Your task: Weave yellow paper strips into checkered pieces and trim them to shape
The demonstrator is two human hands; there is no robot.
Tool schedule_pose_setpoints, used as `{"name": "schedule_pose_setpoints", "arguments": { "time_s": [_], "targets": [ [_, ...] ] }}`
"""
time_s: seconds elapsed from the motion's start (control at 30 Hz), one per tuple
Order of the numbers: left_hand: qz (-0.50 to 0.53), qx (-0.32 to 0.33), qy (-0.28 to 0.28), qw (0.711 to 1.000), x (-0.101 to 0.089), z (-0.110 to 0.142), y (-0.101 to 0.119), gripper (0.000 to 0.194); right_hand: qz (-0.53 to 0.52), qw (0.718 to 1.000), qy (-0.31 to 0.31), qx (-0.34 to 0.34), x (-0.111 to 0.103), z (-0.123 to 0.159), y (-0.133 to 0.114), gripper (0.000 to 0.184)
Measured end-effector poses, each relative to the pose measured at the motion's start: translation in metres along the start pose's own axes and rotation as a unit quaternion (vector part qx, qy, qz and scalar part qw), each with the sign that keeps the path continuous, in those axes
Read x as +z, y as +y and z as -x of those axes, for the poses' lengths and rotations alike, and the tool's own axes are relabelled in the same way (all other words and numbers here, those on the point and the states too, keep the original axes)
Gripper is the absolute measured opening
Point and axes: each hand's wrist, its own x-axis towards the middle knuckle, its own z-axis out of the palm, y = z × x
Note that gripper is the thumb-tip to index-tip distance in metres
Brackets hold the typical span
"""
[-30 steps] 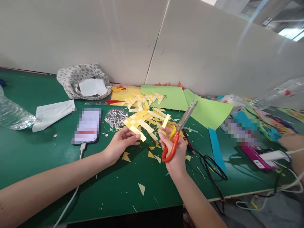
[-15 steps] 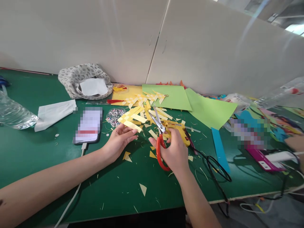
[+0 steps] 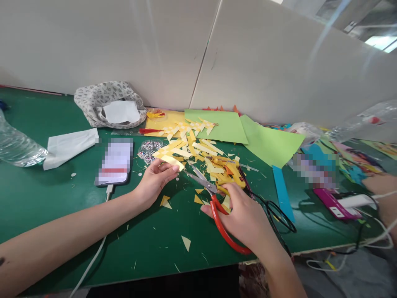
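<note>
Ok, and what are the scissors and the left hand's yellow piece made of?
Scissors: shiny grey metal blades, probably steel; the red handle's smooth gloss suggests plastic or a plastic coating. Yellow piece: likely paper or thin card, its strips flat, straight-edged and faintly shiny.

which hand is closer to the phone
Left. The left hand is a little to the right of the phone, holding yellow paper; the right hand is farther right, holding scissors.
</note>
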Motion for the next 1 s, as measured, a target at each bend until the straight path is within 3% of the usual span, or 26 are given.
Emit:
{"name": "schedule_pose_setpoints", "arguments": {
  "time_s": [0.4,0.73,1.0],
  "targets": [
    [-0.066,0.017,-0.049,0.996,-0.002,0.001,-0.003,0.02,-0.082,0.996,-0.019,-0.014,0.017,-0.012,-0.023,0.05],
    [-0.093,0.037,-0.063,0.993,-0.001,0.001,-0.004,0.023,-0.121,0.992,-0.009,-0.037,0.03,-0.011,-0.015,0.048],
    [-0.099,0.036,-0.064,0.992,-0.003,0.001,-0.005,0.027,-0.133,0.99,0.0,-0.037,0.031,-0.011,-0.014,0.056]
  ]
}}
